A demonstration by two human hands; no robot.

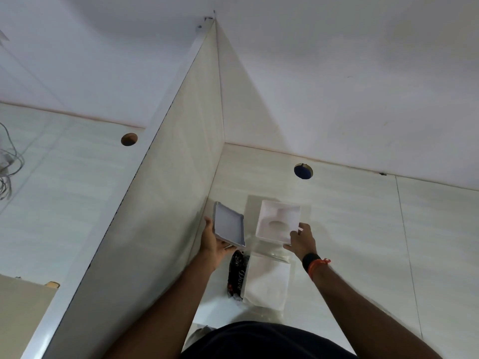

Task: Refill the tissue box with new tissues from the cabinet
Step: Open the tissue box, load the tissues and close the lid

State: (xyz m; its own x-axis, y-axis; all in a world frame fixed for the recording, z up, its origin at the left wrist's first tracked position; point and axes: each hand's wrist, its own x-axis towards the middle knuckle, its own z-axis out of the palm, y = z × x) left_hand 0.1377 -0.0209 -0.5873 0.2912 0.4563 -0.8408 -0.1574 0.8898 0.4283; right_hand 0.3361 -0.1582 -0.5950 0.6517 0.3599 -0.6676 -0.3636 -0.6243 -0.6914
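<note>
Left hand (213,240) is up with the lid (229,225) in it, fingers curled under the near edge, thumb on the left rim, the flat tray-like piece tilted so its pale inside faces the camera. Right hand (300,239) is on the box (278,221), fingers closed over its near right corner, thumb side toward the body. The box is white and open, its hollow inside facing up, with an oval slot showing in the bottom. Lid and box are apart, a clear gap between them, the lid on the left and nearer the partition (176,177). A dark band (311,261) with an orange strap sits on the right wrist.

Just below the hands on the pale desk (363,242) lies the tissue pack (267,281), white sheets in clear wrap, its far end just under the box. Tight against its left side is a dark Dove packet (237,277). Farther back, a round hole (303,171) in the desk shows blue. Beyond the partition, another hole (129,139) and some grey wires (7,161) at the far left edge.
</note>
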